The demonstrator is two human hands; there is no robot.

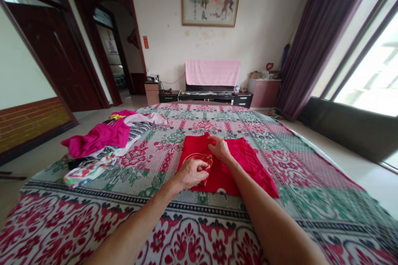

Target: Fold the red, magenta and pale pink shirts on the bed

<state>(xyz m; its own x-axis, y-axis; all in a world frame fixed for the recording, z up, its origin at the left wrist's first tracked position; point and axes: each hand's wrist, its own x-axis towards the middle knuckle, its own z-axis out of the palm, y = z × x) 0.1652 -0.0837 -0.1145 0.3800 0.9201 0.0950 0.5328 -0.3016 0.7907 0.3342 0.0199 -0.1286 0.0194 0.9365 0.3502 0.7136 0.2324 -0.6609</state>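
Observation:
A red garment [230, 178] with a gold printed design lies partly folded on a patterned cloth. My left hand [193, 174] is closed on its fabric near the gold print, at the near side. Farther up, my right hand [218, 148] pinches the red fabric close to its far edge. To the right of my right forearm, the rest of the garment spreads out with creases. Which part of the garment this is, I cannot tell.
The floral cloth [143, 215] covers the wide surface under my arms. At left lies a loose pile of clothes, with a magenta garment [102, 136] on top. Beyond the far edge stand a low black cabinet [169, 98] and a pink cloth [213, 72] draped over something.

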